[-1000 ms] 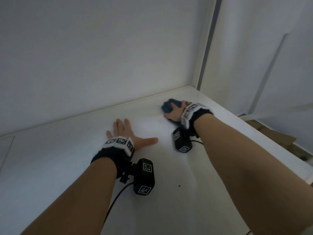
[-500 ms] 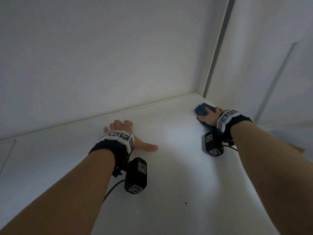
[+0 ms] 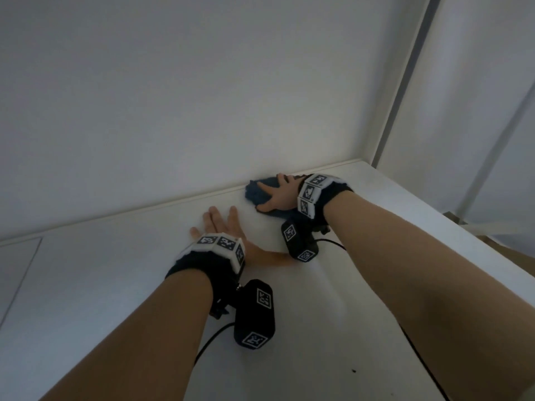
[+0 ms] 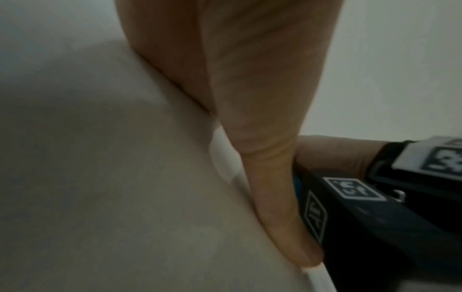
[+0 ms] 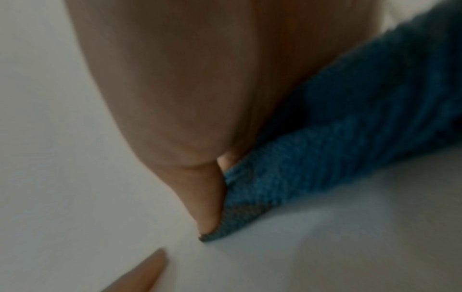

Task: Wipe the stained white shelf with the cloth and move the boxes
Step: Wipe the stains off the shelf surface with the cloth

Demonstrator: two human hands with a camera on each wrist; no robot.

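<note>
My left hand [image 3: 223, 230] lies flat on the white shelf [image 3: 333, 328], palm down, fingers straight and a little spread, the thumb stretched out sideways toward my right wrist; it holds nothing. In the left wrist view the thumb [image 4: 270, 177] presses along the shelf surface, and my right wrist camera sits just beyond its tip. My right hand [image 3: 282, 193] is ahead of and to the right of the left one, spread wide and pressing down on the blue cloth [image 3: 256, 193]. The cloth is bunched under my palm and fingers, up against the back wall [image 3: 202, 96] where it meets the shelf, and it pokes out past my fingertips on the left. In the right wrist view the cloth [image 5: 337, 148] lies flat between my hand and the shelf, one grey-edged corner showing beside my thumb [image 5: 205, 187], and a fingertip of my left hand [image 5: 140, 276] appears nearby. A small dark speck [image 3: 353, 371] marks the shelf well behind my hands, near my right forearm.
</note>
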